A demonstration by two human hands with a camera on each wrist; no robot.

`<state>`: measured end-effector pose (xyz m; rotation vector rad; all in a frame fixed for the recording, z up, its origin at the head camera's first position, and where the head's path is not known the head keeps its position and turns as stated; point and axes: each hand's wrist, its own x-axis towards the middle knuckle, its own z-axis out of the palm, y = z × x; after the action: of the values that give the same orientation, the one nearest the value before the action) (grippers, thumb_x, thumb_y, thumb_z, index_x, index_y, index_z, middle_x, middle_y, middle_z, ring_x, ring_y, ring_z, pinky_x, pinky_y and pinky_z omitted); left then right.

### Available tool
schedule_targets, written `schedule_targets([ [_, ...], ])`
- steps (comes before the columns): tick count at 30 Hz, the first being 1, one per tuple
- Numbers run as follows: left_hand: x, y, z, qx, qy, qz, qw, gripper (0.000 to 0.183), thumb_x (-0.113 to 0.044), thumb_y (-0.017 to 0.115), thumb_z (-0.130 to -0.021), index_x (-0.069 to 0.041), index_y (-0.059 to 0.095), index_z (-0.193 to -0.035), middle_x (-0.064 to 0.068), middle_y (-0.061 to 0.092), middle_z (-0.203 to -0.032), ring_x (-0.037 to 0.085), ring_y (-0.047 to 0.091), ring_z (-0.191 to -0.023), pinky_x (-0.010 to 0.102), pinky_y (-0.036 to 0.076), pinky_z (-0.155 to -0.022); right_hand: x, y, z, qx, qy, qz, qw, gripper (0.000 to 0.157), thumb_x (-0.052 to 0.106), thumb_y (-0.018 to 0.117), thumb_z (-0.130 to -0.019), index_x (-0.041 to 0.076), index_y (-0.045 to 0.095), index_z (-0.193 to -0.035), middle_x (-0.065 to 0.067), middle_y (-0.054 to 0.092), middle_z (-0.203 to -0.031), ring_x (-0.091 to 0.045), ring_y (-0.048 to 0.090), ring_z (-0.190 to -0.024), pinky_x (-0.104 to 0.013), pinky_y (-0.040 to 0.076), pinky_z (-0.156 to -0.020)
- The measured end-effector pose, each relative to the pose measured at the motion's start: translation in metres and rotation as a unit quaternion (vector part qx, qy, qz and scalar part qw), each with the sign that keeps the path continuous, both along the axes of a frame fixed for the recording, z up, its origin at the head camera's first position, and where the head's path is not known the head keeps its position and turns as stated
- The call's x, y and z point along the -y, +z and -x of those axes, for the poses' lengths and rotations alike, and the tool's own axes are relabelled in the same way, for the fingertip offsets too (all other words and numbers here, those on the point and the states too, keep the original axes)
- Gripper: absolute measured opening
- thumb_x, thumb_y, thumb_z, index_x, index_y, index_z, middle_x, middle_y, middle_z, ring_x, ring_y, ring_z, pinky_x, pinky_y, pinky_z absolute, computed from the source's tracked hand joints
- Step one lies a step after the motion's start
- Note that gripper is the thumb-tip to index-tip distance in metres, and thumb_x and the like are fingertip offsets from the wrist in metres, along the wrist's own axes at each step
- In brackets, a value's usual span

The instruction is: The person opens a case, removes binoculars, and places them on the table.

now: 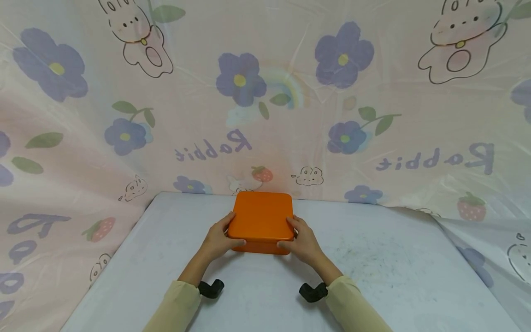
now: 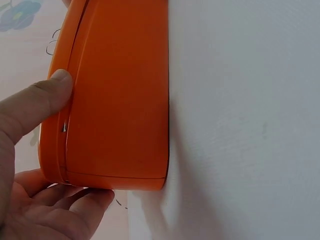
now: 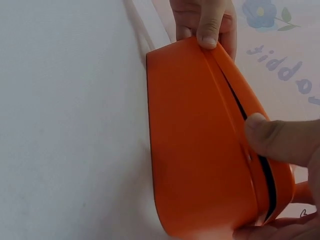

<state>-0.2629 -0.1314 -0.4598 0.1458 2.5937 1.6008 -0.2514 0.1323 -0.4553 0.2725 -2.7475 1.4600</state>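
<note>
An orange rectangular box (image 1: 262, 248) with a flat orange lid (image 1: 261, 215) sits near the table's far edge. My left hand (image 1: 217, 238) grips the lid at its left corner, thumb on the front rim and fingers round the side. Opposite it, my right hand (image 1: 306, 240) holds the lid's right corner the same way. In the right wrist view a dark gap shows between the lid's rim (image 3: 282, 182) and the box body (image 3: 200, 135), widest near my right thumb. The seam looks narrow in the left wrist view. The box's inside is hidden.
The white tabletop (image 1: 373, 258) has dark smudges on its right side. A curtain (image 1: 282, 124) printed with flowers and rabbits hangs behind the table and along its sides. A black fitting (image 1: 211, 289) is on my left wrist, another (image 1: 313, 292) on my right.
</note>
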Motion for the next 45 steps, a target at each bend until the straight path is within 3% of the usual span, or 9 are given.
schedule_targets([
  [11, 0.0, 0.004, 0.0, -0.008, -0.004, -0.001, 1.0, 0.099, -0.024, 0.085, -0.073, -0.016, 0.027, -0.153, 0.002, 0.024, -0.16, 0.029, 0.027, -0.146, 0.047, 0.029, -0.116, 0.0, 0.006, -0.001, -0.003, 0.007, 0.017, 1.0, 0.081, 0.011, 0.081, -0.076, -0.002, 0.039, -0.145, -0.023, 0.028, -0.155, -0.039, 0.039, -0.138, -0.047, 0.044, -0.103],
  [22, 0.0, 0.002, -0.002, -0.017, -0.002, -0.01, 0.9998, 0.098, -0.021, 0.084, -0.074, -0.014, 0.027, -0.153, 0.004, 0.023, -0.161, 0.03, 0.029, -0.145, 0.045, 0.032, -0.115, 0.002, 0.005, -0.001, -0.01, -0.005, -0.011, 1.0, 0.081, 0.017, 0.082, -0.076, 0.002, 0.041, -0.145, -0.02, 0.031, -0.154, -0.037, 0.04, -0.138, -0.048, 0.042, -0.105],
  [30, -0.002, 0.005, -0.003, -0.03, 0.005, 0.014, 0.9994, 0.097, -0.02, 0.084, -0.074, -0.013, 0.027, -0.153, 0.003, 0.022, -0.161, 0.026, 0.027, -0.146, 0.043, 0.026, -0.118, 0.0, 0.005, 0.001, -0.029, -0.003, -0.03, 0.999, 0.082, 0.022, 0.082, -0.075, 0.003, 0.042, -0.144, -0.019, 0.032, -0.155, -0.038, 0.04, -0.137, -0.051, 0.041, -0.107],
  [45, -0.005, 0.013, -0.005, -0.057, 0.005, 0.03, 0.9979, 0.095, -0.021, 0.082, -0.076, -0.013, 0.027, -0.153, 0.003, 0.021, -0.161, 0.026, 0.029, -0.145, 0.044, 0.028, -0.117, -0.005, 0.012, 0.001, -0.037, -0.002, -0.032, 0.999, 0.082, 0.021, 0.081, -0.076, 0.006, 0.041, -0.146, -0.017, 0.032, -0.155, -0.038, 0.039, -0.138, -0.055, 0.037, -0.109],
])
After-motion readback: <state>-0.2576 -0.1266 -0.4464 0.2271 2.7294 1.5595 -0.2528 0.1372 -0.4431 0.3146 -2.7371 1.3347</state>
